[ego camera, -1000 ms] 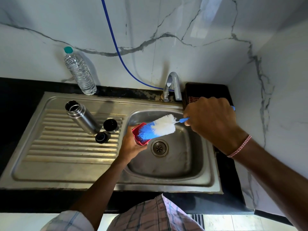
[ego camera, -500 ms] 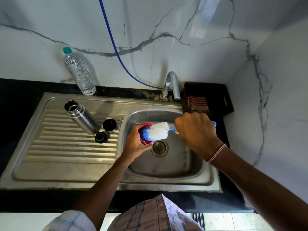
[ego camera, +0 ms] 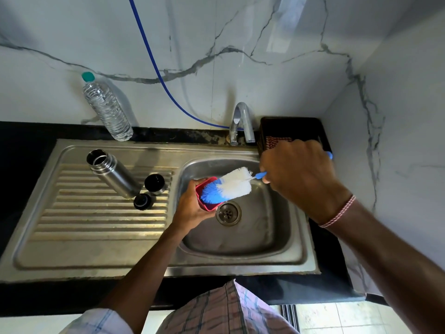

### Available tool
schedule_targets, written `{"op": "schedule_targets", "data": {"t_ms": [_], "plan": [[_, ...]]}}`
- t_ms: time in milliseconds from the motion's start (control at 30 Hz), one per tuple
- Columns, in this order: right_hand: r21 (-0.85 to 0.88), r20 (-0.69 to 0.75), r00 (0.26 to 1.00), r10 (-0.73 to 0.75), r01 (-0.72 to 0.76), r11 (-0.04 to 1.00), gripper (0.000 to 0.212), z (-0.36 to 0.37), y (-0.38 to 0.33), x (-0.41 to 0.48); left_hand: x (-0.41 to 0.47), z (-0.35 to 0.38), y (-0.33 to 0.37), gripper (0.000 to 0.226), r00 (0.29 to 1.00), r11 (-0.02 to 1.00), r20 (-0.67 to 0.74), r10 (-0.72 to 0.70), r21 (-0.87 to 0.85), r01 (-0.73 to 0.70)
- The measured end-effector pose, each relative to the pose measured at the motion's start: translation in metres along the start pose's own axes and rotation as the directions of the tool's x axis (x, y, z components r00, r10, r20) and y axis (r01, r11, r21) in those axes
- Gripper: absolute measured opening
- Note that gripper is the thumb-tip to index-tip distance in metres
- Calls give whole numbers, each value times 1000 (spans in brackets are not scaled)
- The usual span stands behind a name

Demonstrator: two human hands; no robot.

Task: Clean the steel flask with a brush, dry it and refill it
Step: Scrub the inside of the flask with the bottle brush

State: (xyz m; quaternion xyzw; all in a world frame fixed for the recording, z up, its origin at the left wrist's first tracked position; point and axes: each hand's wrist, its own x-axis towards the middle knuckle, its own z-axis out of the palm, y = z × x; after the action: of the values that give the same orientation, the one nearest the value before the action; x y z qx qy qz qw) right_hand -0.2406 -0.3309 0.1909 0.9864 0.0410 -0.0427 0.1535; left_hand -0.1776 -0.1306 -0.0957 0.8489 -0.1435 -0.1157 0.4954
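Head view: the steel flask (ego camera: 113,173) is seen uncapped and apparently upright on the drainboard (ego camera: 72,213), at nine o'clock from the sink basin (ego camera: 240,239). Its two black caps (ego camera: 154,183) are set just beside it at four o'clock.

It is judged rigid, fairly light if empty and slippery when wet, so it is best taken round the mid-body. What is inside it cannot be told.

Over the basin, a small red cup (ego camera: 209,208) is gripped by the left hand (ego camera: 192,210), fingers wrapped round it. The bottle brush (ego camera: 231,184) is dipped into it, its handle enclosed by the right hand (ego camera: 298,174). The cup's contents are hidden by bristles.

At eleven o'clock a plastic bottle (ego camera: 107,108) of clear water is stood. At one o'clock a checked cloth (ego camera: 274,142) is kept in a black basket (ego camera: 289,124).
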Motion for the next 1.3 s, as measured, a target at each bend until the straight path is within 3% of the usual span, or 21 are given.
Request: {"op": "schedule_targets", "data": {"t_ms": [200,733,800,867,967,1067,1300], "plan": [[14,43,999,-27,27,1000,10,19,-19,7,3,0,7,93,997,997,7,77,-31,-77],[-43,-31,998,46,-48,998,12,-7,-1,-14,-3,-8,-5,93,1000,1000,4,3,-10,-3],[-67,23,998,56,-55,996,5,-2,-10,-13,-2,-7,-3,94,1000,1000,0,15,-20,-15],[-79,-2,998,59,-59,995,19,6,-18,-9,-2,-6,-2,94,999,999,4,32,-22,-32],[6,36,999,18,-18,1000,6,19,-31,-9,-1,-3,-2,95,999,999,12,45,-22,-45],[5,66,997,31,-32,999,20,26,-39,-8,-1,1,-4,95,999,999,15,34,-21,-33],[40,136,989,60,-66,997,22,39,-48,-2,-3,5,-6,92,999,999,11,47,-24,-47]]}}
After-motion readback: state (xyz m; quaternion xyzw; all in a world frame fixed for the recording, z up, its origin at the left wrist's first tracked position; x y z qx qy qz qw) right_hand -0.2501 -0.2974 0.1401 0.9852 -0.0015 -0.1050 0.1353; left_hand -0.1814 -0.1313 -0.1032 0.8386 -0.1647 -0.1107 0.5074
